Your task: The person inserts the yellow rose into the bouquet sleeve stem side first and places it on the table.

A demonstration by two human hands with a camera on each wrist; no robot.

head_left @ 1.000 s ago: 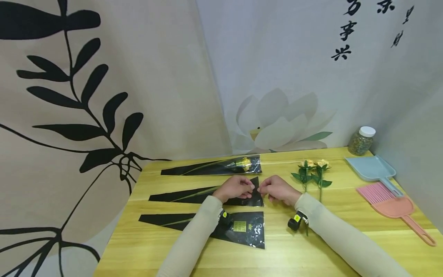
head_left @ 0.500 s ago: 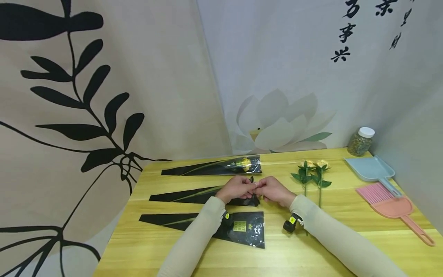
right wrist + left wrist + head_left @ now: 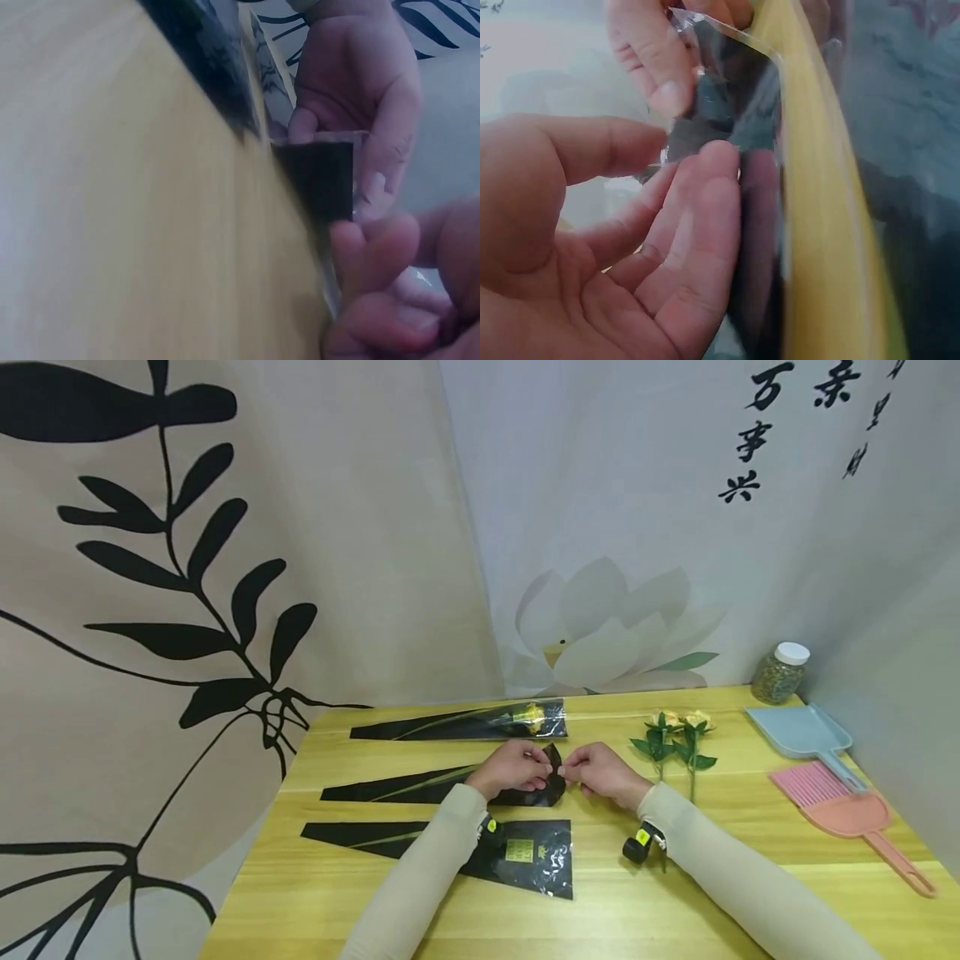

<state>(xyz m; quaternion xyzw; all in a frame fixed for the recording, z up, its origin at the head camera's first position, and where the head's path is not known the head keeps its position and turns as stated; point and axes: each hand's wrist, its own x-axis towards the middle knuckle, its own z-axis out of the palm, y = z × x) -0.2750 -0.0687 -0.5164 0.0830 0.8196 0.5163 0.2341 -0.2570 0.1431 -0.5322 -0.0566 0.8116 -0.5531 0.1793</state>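
The middle black flower sleeve (image 3: pixel 427 787) lies on the table, its wide right end bent up between my hands. My left hand (image 3: pixel 513 768) pinches the film at that end; in the left wrist view, thumb and fingers of the left hand (image 3: pixel 652 225) meet on the clear-edged black film (image 3: pixel 735 67). From the other side my right hand (image 3: pixel 603 772) pinches the sleeve's rim, and the right wrist view has the right hand's fingers (image 3: pixel 382 255) at the edge of the dark film (image 3: pixel 319 176). Part of the sleeve is hidden behind my left hand.
Behind lies a black sleeve with a yellow flower (image 3: pixel 531 718) inside; in front, a flat sleeve (image 3: pixel 551 860). Right of my hands are two pale yellow artificial roses (image 3: pixel 693 747). Farther right are a blue dustpan (image 3: pixel 798 729), a pink dustpan (image 3: pixel 851 812) and a lidded jar (image 3: pixel 780 675).
My hands came together at the sleeve's wide end, then parted slightly as the right hand moved back right. That end has gone from flat to bent up and gathered.
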